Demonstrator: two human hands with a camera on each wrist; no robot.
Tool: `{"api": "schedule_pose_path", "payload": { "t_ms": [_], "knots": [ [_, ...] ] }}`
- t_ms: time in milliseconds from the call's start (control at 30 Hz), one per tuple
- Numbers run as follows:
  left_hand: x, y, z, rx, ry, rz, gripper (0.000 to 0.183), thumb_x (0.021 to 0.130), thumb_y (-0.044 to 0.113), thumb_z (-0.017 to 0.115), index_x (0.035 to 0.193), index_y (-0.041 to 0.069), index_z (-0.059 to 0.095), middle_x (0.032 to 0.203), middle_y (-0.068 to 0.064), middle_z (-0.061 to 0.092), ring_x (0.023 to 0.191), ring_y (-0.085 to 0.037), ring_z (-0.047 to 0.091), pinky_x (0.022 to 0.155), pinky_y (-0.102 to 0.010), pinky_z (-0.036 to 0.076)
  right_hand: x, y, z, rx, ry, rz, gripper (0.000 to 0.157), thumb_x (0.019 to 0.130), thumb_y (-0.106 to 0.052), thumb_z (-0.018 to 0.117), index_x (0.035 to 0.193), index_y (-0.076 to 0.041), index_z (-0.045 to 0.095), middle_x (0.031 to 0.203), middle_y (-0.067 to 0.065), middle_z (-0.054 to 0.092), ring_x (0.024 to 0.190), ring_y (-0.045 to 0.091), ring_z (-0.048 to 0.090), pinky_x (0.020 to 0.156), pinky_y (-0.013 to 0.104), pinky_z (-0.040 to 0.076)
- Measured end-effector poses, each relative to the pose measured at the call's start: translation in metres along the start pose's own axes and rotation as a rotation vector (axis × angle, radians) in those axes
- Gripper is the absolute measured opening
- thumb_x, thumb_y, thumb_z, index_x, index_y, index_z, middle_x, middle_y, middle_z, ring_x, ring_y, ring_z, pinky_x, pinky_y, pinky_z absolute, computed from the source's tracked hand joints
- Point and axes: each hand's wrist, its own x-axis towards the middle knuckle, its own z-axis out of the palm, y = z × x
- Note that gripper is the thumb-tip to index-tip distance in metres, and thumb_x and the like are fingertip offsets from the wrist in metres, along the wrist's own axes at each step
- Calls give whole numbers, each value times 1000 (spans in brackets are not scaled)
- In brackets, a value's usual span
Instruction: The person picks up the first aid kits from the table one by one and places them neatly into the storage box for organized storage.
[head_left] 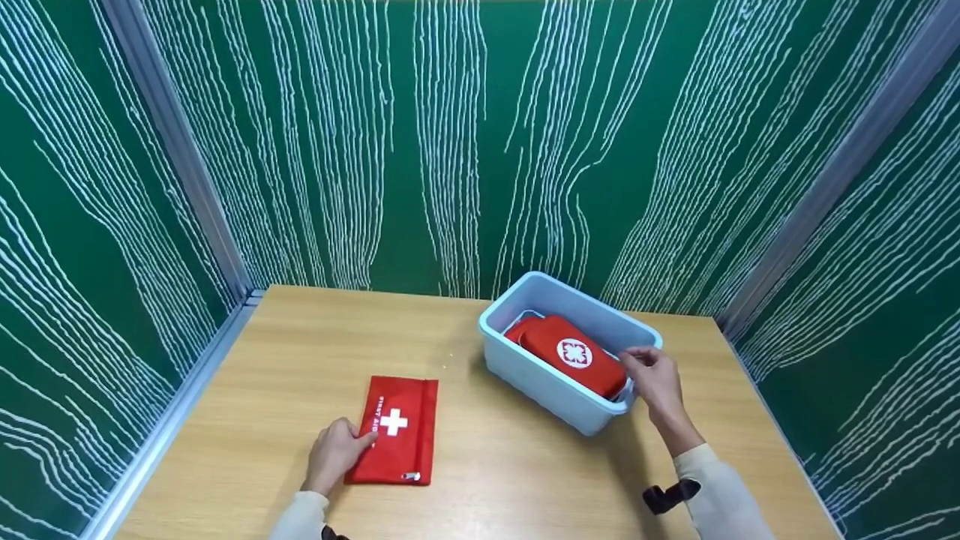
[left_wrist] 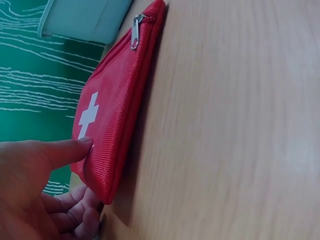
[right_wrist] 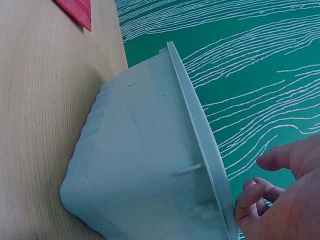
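On the left of the table lies a flat red first aid pouch point(head_left: 409, 454) with a white cross and a zipper. My left hand point(head_left: 337, 454) pinches its left edge, thumb on top and fingers curled beneath; the left wrist view shows that edge of the pouch point(left_wrist: 112, 115) raised off the wood. At the right end of a light blue plastic bin point(head_left: 544, 379), my right hand point(head_left: 654, 379) has its fingertips right at the rim. Its thumb and loosely bent fingers stand apart in the right wrist view. Inside the bin, a red case point(head_left: 551, 341) with a white round emblem leans at a slant.
Another red item point(head_left: 517, 328) sits partly hidden behind the case in the bin. The wooden table point(head_left: 315, 330) meets green walls point(head_left: 405, 187) with white lines at the back and sides. Metal posts point(head_left: 187, 150) stand at the corners.
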Motion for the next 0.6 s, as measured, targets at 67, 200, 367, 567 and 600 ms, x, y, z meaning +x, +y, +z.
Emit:
{"api": "schedule_pose_path", "payload": {
  "t_ms": [67, 200, 367, 567, 600],
  "knots": [
    [1, -1, -1, 1, 4, 12, 30, 86, 29, 75, 82, 6, 55, 74, -6, 55, 68, -18, 51, 60, -28, 37, -1, 0, -1, 1, 1, 0, 39, 96, -27, 59, 125, -1, 55, 109, 10, 55, 90, 19, 49, 65, 26, 47],
    [3, -1, -4, -42, -5, 14, 25, 88, 23, 73, 84, 4, 58, 76, -8, 57, 72, -20, 53, 62, -28, 39, -1, 1, -2, -7, 3, 3, 42, 96, -29, 60, 127, -1, 55, 110, 10, 55, 89, 18, 50, 65, 25, 48],
    [6, -2, -6, -128, -31, 22, 18, 88, 14, 70, 85, 1, 59, 81, -10, 60, 77, -21, 56, 66, -29, 43, -1, 3, -4, -3, -3, 12, 43, 96, -30, 60, 128, -2, 53, 109, 9, 54, 90, 20, 50, 68, 26, 50],
    [9, -2, -7, -227, -67, 4, 12, 90, 8, 66, 88, 0, 58, 84, -10, 60, 80, -21, 56, 67, -28, 43, 0, 4, -6, 8, 0, 11, 40, 97, -28, 59, 126, -2, 53, 105, 8, 54, 86, 19, 50, 67, 27, 50],
    [10, -1, -7, -248, -71, 0, 10, 90, 7, 65, 89, 0, 58, 84, -10, 60, 80, -21, 56, 67, -28, 44, 0, 4, -6, 9, 2, 12, 40, 97, -27, 59, 126, -2, 53, 104, 8, 54, 86, 19, 50, 67, 27, 50]
  ]
}}
